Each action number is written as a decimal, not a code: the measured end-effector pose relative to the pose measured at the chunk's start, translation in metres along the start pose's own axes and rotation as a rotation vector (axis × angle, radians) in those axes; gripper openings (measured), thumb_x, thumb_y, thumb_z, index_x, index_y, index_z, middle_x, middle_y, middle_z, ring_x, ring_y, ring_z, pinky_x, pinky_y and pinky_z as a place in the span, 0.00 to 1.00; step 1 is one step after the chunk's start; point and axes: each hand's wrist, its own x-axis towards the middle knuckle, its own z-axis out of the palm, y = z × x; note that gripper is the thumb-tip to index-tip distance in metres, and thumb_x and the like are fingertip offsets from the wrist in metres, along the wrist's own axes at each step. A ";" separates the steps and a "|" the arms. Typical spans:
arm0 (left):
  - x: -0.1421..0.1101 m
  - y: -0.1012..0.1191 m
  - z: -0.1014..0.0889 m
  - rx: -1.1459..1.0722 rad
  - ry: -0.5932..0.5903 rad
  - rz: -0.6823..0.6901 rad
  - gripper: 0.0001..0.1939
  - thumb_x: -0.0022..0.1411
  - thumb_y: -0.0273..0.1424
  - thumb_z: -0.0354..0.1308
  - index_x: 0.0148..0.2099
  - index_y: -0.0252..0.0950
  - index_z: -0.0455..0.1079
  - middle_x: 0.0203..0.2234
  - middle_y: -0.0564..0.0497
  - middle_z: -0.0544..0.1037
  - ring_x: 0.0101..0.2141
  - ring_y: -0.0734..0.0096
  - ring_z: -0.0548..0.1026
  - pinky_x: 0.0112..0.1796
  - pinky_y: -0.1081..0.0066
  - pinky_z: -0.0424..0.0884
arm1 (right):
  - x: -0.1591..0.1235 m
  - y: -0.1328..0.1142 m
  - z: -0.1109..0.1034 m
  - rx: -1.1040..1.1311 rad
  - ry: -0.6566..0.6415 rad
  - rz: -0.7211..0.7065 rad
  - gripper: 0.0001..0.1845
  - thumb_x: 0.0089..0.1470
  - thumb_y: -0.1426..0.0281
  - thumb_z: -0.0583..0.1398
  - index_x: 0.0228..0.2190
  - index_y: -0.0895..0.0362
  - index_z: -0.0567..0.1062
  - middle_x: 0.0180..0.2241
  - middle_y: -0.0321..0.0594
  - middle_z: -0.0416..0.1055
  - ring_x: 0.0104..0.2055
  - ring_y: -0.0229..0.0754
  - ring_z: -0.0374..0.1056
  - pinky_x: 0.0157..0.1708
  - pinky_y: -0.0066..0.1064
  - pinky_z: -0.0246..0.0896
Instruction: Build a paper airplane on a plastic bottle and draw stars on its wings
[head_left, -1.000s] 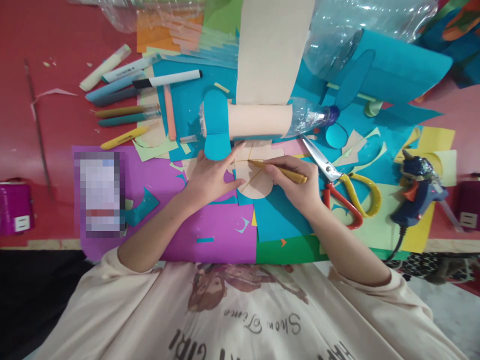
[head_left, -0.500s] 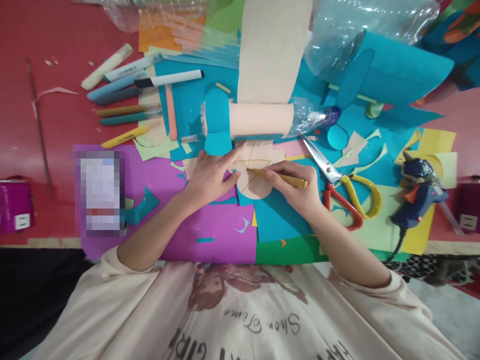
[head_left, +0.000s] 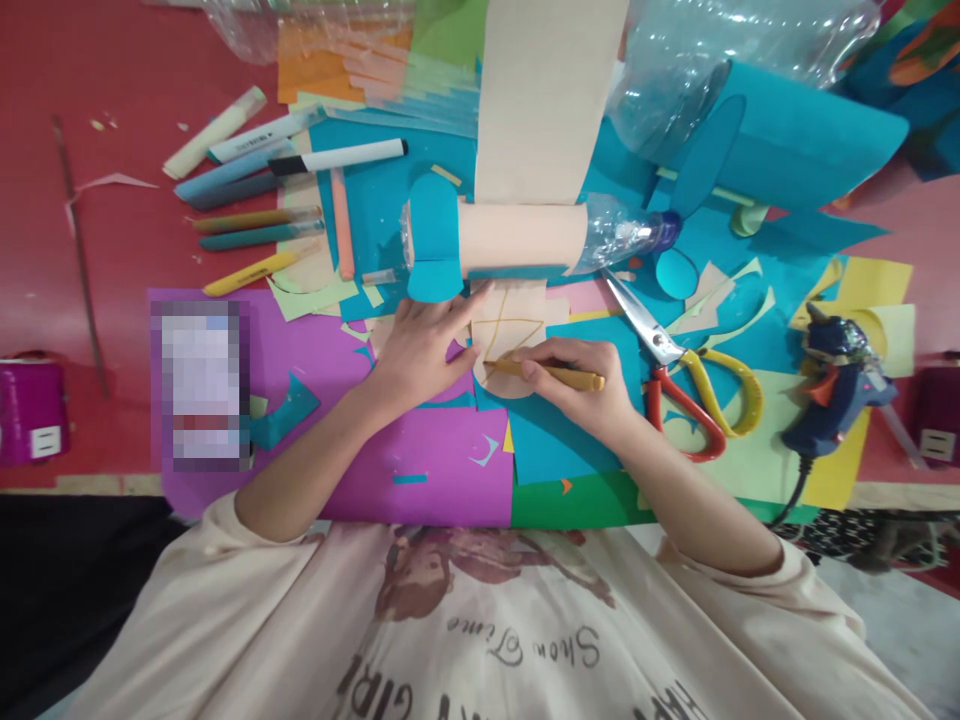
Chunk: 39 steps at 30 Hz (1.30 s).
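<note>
My right hand (head_left: 581,390) grips a mustard-brown marker (head_left: 562,375), its tip on a peach paper cutout (head_left: 510,310) with a rounded lower end. Brown lines cross the cutout's surface. With fingers spread, my left hand (head_left: 424,350) lies on the paper's left side, index finger near its top edge and thumb beside the marker tip. Just above both hands rests a clear plastic bottle (head_left: 619,235) on its side, wrapped in peach paper and, at its left end, a blue paper piece (head_left: 435,240). Scissors (head_left: 667,360) with red and yellow handles lie open right of my right hand.
Several markers (head_left: 247,190) are grouped at the upper left. A phone (head_left: 201,385) lies on purple paper (head_left: 420,460). A glue gun (head_left: 840,385) sits at the right with its cord over the table edge. Blue rolled paper (head_left: 810,135) and paper scraps surround the work.
My right hand has shifted slightly left and down, carrying the marker tip toward the lower left of the cutout. My left hand stays in place.
</note>
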 end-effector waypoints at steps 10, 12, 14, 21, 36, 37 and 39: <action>0.001 0.003 -0.001 0.012 -0.027 -0.027 0.32 0.63 0.31 0.53 0.69 0.40 0.55 0.43 0.46 0.73 0.48 0.56 0.69 0.48 0.60 0.62 | -0.001 -0.002 0.000 0.055 -0.086 -0.042 0.14 0.56 0.63 0.60 0.25 0.56 0.79 0.28 0.40 0.81 0.27 0.39 0.76 0.27 0.27 0.69; 0.001 0.003 -0.001 0.016 -0.025 -0.027 0.32 0.63 0.31 0.53 0.69 0.40 0.55 0.44 0.46 0.74 0.48 0.56 0.69 0.48 0.61 0.62 | -0.001 -0.002 0.000 0.067 -0.104 -0.035 0.15 0.57 0.61 0.60 0.25 0.56 0.79 0.28 0.40 0.81 0.28 0.40 0.76 0.28 0.27 0.70; 0.000 0.002 -0.001 0.016 -0.014 -0.017 0.33 0.63 0.31 0.53 0.69 0.40 0.55 0.43 0.46 0.74 0.47 0.56 0.70 0.47 0.61 0.62 | 0.000 -0.002 0.000 0.087 -0.109 -0.013 0.17 0.57 0.60 0.60 0.24 0.57 0.79 0.28 0.40 0.81 0.27 0.39 0.76 0.28 0.27 0.69; -0.001 -0.001 0.001 -0.009 0.000 0.004 0.33 0.64 0.32 0.52 0.70 0.43 0.52 0.43 0.46 0.73 0.47 0.56 0.69 0.48 0.60 0.61 | 0.003 0.004 -0.001 0.178 0.129 0.106 0.19 0.54 0.54 0.61 0.25 0.56 0.79 0.24 0.38 0.78 0.25 0.39 0.73 0.24 0.29 0.69; 0.000 0.005 -0.005 0.017 -0.055 -0.034 0.30 0.66 0.32 0.52 0.69 0.41 0.54 0.41 0.46 0.74 0.44 0.58 0.71 0.47 0.62 0.64 | 0.011 0.014 0.000 0.019 0.285 0.004 0.07 0.56 0.67 0.62 0.36 0.54 0.80 0.37 0.40 0.80 0.38 0.43 0.75 0.39 0.35 0.72; 0.000 0.005 -0.006 0.012 -0.070 -0.039 0.30 0.67 0.31 0.51 0.69 0.41 0.53 0.41 0.46 0.74 0.44 0.59 0.72 0.47 0.62 0.64 | 0.011 0.014 0.000 0.015 0.277 -0.002 0.07 0.56 0.67 0.62 0.37 0.54 0.79 0.37 0.41 0.80 0.38 0.43 0.75 0.39 0.35 0.71; 0.000 0.005 -0.006 0.000 -0.078 -0.037 0.30 0.67 0.31 0.50 0.69 0.41 0.53 0.40 0.47 0.74 0.43 0.59 0.73 0.47 0.61 0.65 | 0.012 0.015 0.000 0.009 0.262 -0.006 0.07 0.56 0.68 0.62 0.37 0.54 0.79 0.37 0.41 0.80 0.39 0.43 0.75 0.40 0.36 0.71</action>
